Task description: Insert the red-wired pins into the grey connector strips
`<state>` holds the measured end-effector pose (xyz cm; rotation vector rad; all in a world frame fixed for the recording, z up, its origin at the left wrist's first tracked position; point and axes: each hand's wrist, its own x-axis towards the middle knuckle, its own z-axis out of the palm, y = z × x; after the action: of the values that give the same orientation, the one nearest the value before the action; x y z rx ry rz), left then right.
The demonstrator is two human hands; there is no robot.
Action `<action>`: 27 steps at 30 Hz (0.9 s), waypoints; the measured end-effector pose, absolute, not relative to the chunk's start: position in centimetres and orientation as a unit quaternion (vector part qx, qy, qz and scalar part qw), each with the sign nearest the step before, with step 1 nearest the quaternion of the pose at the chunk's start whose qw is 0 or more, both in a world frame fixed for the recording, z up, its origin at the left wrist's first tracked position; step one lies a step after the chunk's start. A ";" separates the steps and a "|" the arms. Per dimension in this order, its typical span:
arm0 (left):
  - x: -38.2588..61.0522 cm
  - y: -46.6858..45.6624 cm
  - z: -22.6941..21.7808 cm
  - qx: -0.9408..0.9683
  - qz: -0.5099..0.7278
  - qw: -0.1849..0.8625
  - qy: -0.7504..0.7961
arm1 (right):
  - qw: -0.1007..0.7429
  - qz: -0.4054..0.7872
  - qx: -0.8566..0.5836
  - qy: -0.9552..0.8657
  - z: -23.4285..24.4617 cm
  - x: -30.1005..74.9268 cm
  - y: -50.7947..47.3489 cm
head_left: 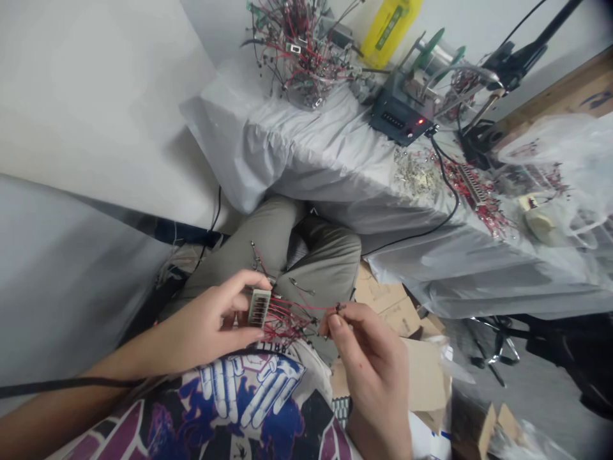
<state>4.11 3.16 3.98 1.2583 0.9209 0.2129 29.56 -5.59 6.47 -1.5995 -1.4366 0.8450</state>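
Observation:
Over my lap, my left hand (234, 316) grips a small pale slotted block (259, 308) between thumb and fingers. Several thin red wires (290, 317) with dark ends run out of the block's right side. To the right, my right hand (366, 348) pinches the dark tip of one red wire (311, 307), which stretches fairly straight from the block. The other wires bunch loosely just below that one. A few more wires with dark ends lie on my trousers (268, 230) beyond the block.
Ahead stands a table covered in grey plastic sheet (330, 160). On it are a tangle of wired parts (306, 57), a yellow bottle (390, 32), a dark box with a red light (401, 112), a solder spool (435, 54) and bundled red wires (479, 191). Cardboard (387, 300) lies below right.

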 end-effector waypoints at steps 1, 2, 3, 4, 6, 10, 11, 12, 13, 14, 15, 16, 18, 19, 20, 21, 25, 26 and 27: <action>4.1 3.2 4.1 0.549 0.100 0.724 0.405 | 0.408 0.343 -0.636 -0.557 6.4 29.7 -5.3; 4.1 3.2 4.2 0.533 0.101 0.740 0.398 | 0.413 0.349 -0.638 -0.548 6.3 29.8 -5.0; 4.1 3.3 4.2 0.521 0.098 0.751 0.393 | 0.422 0.352 -0.638 -0.539 6.1 30.0 -4.6; 4.1 3.3 4.2 0.513 0.094 0.759 0.390 | 0.433 0.353 -0.638 -0.529 5.9 30.2 -4.3; 4.0 3.5 4.2 0.504 0.082 0.766 0.390 | 0.460 0.355 -0.638 -0.506 5.4 30.6 -3.7; 3.7 3.6 3.9 0.490 0.074 0.775 0.392 | 0.481 0.362 -0.622 -0.500 4.9 31.7 -2.8; 3.6 3.7 3.8 0.488 0.076 0.777 0.390 | 0.480 0.362 -0.620 -0.504 4.9 31.9 -2.7; 3.5 3.7 3.7 0.486 0.077 0.779 0.387 | 0.479 0.360 -0.618 -0.508 4.9 32.1 -2.6; 3.4 3.7 3.6 0.485 0.077 0.782 0.385 | 0.479 0.356 -0.618 -0.511 4.9 32.3 -2.6; 3.3 3.8 3.6 0.483 0.074 0.784 0.384 | 0.480 0.350 -0.620 -0.512 4.8 32.5 -2.5; 3.2 3.8 3.5 0.480 0.070 0.786 0.382 | 0.480 0.345 -0.623 -0.513 4.7 32.6 -2.5; 3.2 3.9 3.5 0.479 0.066 0.789 0.379 | 0.478 0.339 -0.628 -0.513 4.5 32.7 -2.5; 3.1 3.9 3.4 0.477 0.060 0.794 0.373 | 0.476 0.329 -0.636 -0.510 4.2 32.9 -2.5; 3.1 4.0 3.3 0.476 0.058 0.796 0.369 | 0.477 0.324 -0.639 -0.508 4.0 33.0 -2.5; 3.1 4.0 3.3 0.474 0.057 0.799 0.367 | 0.479 0.322 -0.641 -0.506 3.9 33.1 -2.4; 3.0 4.0 3.2 0.470 0.056 0.800 0.367 | 0.482 0.321 -0.641 -0.504 3.8 33.1 -2.4; 2.7 3.8 2.6 0.446 0.059 0.811 0.374 | 0.490 0.326 -0.638 -0.496 3.6 33.0 -2.3; 2.7 3.7 2.5 0.433 0.060 0.818 0.374 | 0.490 0.327 -0.638 -0.496 3.6 33.0 -2.3; 2.7 3.7 2.5 0.416 0.061 0.827 0.374 | 0.487 0.327 -0.639 -0.497 3.7 32.9 -2.4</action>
<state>2.73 3.69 2.52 0.8830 0.7953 0.1296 32.94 -2.40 3.66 -1.5545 -1.2086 0.7956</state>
